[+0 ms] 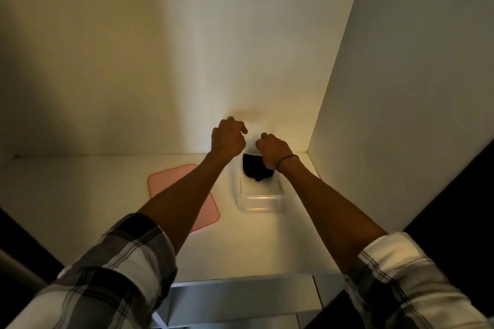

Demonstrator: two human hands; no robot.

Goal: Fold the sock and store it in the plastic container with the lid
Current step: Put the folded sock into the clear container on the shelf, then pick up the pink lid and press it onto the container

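Head view shows both hands raised over the far end of the clear plastic container (pixel 260 196), near the back wall. The left hand (pixel 228 140) hangs loosely curled above and left of the container, holding nothing that I can see. The right hand (pixel 274 149) is curled just above the dark sock (pixel 256 168); whether its fingers grip the fabric or have let go I cannot tell, because the hand covers the sock's upper edge. The sock sits bundled at the container's far end, seemingly inside the walls, though a small tail hangs toward the middle. The pink lid (pixel 184 196) lies flat on the white shelf (pixel 80 195), beside the container on the left and partly under the left forearm. The main risk is the sock springing open or draping over the rim, so the lid would catch fabric and fail to seat. A light, nearly empty container could also slide toward the wall when the lid is pressed unless one hand steadies it.
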